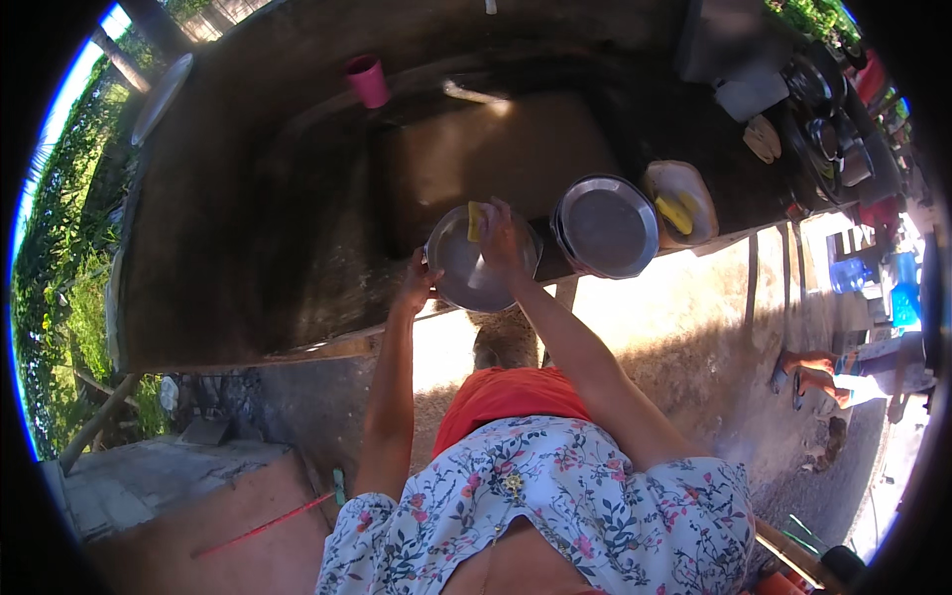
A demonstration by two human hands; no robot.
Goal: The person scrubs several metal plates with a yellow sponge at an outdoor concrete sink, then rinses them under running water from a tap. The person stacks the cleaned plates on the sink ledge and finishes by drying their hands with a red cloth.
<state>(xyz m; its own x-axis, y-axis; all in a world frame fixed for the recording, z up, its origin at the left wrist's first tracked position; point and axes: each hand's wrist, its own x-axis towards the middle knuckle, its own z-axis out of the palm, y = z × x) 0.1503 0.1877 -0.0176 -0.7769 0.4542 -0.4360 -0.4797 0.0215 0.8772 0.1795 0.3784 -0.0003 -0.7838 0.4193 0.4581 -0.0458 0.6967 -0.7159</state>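
A round metal plate (465,279) is tilted at the near edge of a dark counter (245,245). My left hand (421,281) grips its left rim. With a yellow sponge (474,222) between its fingers, my right hand (500,234) presses on the far part of the plate. Just to the right stands a stack of metal pans (608,227), its front overhanging the counter edge. Beside the stack lies a pale shallow dish (688,178) that holds a yellow piece (675,213), perhaps a cloth or another sponge.
A pink cup (368,82) stands beyond the recessed basin (513,149). Several metal pots (822,137) crowd the counter's right end, near a white container (751,97). A person's legs (818,372) show at far right. Lower left is a concrete block (178,476).
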